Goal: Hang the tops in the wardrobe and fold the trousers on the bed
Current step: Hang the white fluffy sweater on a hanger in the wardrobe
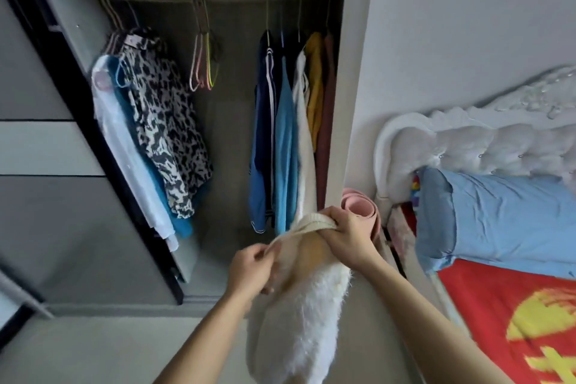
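Note:
I hold a fuzzy white top point(299, 321) in front of the open wardrobe point(224, 134). Its ribbed cream edge is stretched between both hands. My left hand point(252, 268) pinches that edge at the left, and my right hand point(346, 234) grips it at the right. The rest of the top hangs down below my hands. Empty pink and yellow hangers point(202, 65) hang on the rail in the middle. Blue, white, yellow and maroon tops point(286, 134) hang at the right of the rail. A leopard-print top point(165, 121) and pale garments hang at the left.
The bed point(514, 321) with a red and yellow cover stands at the right, with a blue pillow point(505, 218) against the white tufted headboard point(467, 146). A rolled pink mat point(361, 206) stands between wardrobe and bed. The dark sliding door point(62, 165) is at the left.

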`<state>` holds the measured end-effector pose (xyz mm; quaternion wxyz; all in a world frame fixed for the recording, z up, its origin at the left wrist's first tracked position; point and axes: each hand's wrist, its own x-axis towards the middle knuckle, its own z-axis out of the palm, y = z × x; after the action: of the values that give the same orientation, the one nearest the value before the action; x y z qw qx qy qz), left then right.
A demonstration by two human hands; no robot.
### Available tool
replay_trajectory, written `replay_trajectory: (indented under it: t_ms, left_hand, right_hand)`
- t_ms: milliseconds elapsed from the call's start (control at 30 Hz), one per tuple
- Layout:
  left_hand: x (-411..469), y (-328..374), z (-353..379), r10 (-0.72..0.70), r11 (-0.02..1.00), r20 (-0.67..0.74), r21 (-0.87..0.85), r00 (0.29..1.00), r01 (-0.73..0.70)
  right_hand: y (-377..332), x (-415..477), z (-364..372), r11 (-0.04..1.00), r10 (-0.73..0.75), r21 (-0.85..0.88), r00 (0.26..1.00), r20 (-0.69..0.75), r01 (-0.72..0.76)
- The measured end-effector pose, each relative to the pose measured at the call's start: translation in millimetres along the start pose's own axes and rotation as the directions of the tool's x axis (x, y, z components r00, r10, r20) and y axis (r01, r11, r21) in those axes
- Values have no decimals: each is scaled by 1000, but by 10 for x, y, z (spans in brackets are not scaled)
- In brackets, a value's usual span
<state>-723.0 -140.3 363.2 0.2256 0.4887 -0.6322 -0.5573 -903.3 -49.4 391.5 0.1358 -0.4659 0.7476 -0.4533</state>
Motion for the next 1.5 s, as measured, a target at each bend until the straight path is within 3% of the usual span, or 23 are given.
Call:
replay_trajectory:
  t_ms: [67,267,433,533,667,733,867,967,1067,1133,1200,1267,1333,1433,1500]
  left_hand:
    - [230,-69,-141,-124,964,-1,-236,992,120]
    - [1096,-79,-558,-345,778,16,-554,938,296]
    - [1805,182,-1065,-328,765,-184,-627,927,146]
    - [2172,400,-1352,-302,694,-222,-718,927,54]
    - [2479,613,-1491,-285,644,-188,-764,940,42]
    - [2546,724,-1503,-279,636,-182,-771,943,40]
    - [2777,850,-1621,-215,812,-304,-584,928,-3]
    - [2928,953,-1796,-94,854,-207,-519,974,-27]
    - [3168,1009,-2011,103,982,-179,-139,978,-129]
    - [3350,1046,-2154,295,943,-262,237,919,-235]
    - [3508,1106,-2307,455,865,-309,378,835,-331]
    - [3659,1194,-2469,492,862,-367,330,789,-384]
    - [3809,1294,-2615,513,858,-406,247,756,-449]
    - [3989,1393,-2770,521,850,-388,162,760,-501]
    - [4094,1406,-2863,525,847,-345,122,778,-518]
  right_hand:
    - [-7,236,210,1000,-6,6,998,59,5]
    - [-9,1030,820,995,-30,94,987,159,15]
    - [-71,1740,1165,995,-14,97,941,337,-20]
    - [-119,2134,1304,961,3,235,852,524,-148]
    - [-67,2495,1580,960,-12,244,847,531,-140]
    - [-63,2611,1701,961,-31,253,867,497,-111]
    - [-215,2960,1859,940,29,316,951,307,-130]
    - [-338,3195,1913,917,14,391,984,179,-84]
    - [-521,3396,1997,908,-13,418,997,78,-21]
    - [-669,3525,2070,924,-49,382,998,48,27]
    - [-826,3653,2146,959,-89,277,993,77,65]
    - [-1012,3782,2201,981,-111,163,993,41,103]
    - [-1273,3948,2221,979,-170,85,974,-151,184]
    - [-1770,4264,2162,954,-265,17,871,-413,298]
    - [-2033,4499,2136,945,-319,-89,830,-458,314]
